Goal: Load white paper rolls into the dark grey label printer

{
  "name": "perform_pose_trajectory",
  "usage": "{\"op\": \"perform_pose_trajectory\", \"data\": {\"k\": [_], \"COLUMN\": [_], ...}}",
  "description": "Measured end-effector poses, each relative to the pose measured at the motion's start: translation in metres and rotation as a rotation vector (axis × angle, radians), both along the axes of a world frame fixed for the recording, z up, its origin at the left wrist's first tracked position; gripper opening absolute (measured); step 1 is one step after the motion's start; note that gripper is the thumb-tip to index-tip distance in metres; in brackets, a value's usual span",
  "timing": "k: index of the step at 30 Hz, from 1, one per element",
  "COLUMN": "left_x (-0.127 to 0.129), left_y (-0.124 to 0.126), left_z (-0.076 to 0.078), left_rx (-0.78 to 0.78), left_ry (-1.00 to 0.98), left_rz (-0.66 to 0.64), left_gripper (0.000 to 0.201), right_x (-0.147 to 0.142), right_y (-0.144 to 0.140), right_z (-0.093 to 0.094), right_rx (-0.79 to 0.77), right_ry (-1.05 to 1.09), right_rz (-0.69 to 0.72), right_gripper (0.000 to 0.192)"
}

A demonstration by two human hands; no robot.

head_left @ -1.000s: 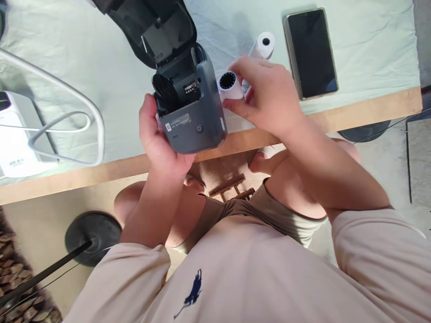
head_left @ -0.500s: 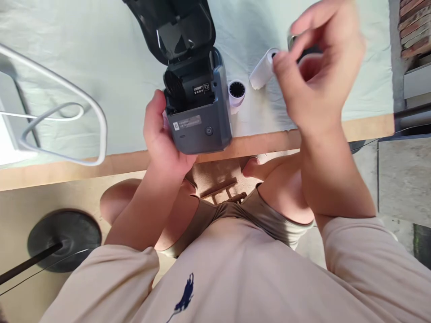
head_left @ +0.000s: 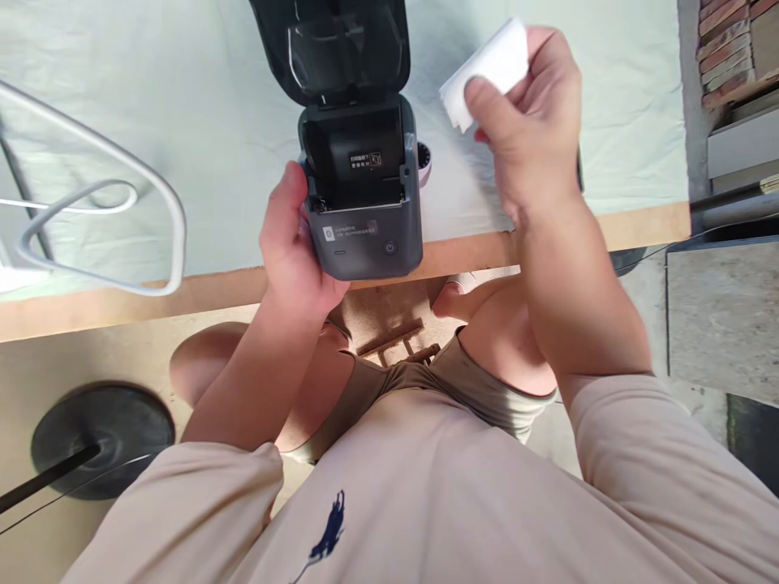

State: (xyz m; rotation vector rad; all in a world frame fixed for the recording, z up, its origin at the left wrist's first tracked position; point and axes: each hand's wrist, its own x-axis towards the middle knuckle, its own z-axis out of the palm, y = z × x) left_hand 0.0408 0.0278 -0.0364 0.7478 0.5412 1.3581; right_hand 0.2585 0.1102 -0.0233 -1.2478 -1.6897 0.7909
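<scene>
My left hand (head_left: 298, 251) is wrapped round the left side of a dark grey label printer (head_left: 368, 243), holding it at the table's front edge. The printer's black lid (head_left: 350, 53) stands fully raised, and the compartment inside shows no roll. In my right hand (head_left: 535, 122) is a white paper roll (head_left: 490, 69), pinched between thumb and fingers to the right of the printer and above the table. A second white roll (head_left: 424, 162) with a black core stands behind the printer's right side, mostly hidden by it.
A pale green cloth covers the table (head_left: 213, 186), whose wooden edge runs across the front. A thick white cable (head_left: 164, 186) loops at the left beside a pale device cut off by the frame. A round black stand base (head_left: 103, 438) sits on the floor. Bricks (head_left: 724, 49) are stacked at far right.
My right hand has picked up the white roll from the table and moved it up. The printer has tilted slightly, and the black round piece seen at its compartment's left no longer shows.
</scene>
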Motion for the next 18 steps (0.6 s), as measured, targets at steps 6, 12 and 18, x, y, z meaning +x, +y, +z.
{"op": "perform_pose_trajectory", "data": {"k": [6, 12, 18], "left_x": [0.0, 0.001, 0.002], "left_y": [0.005, 0.003, -0.006], "left_z": [-0.014, -0.01, 0.009], "left_rx": [-0.038, -0.076, -0.112], "left_ry": [-0.008, -0.04, -0.069], "left_rz": [0.093, 0.075, 0.009], "left_gripper": [0.064, 0.058, 0.045], "right_x": [0.009, 0.007, -0.009], "right_y": [0.004, 0.015, -0.014], "right_z": [-0.001, -0.008, 0.012], "right_rx": [-0.343, -0.524, -0.066], "right_ry": [0.436, 0.644, 0.683], "right_rz": [0.114, 0.164, 0.096], "right_gripper": [0.073, 0.064, 0.065]}}
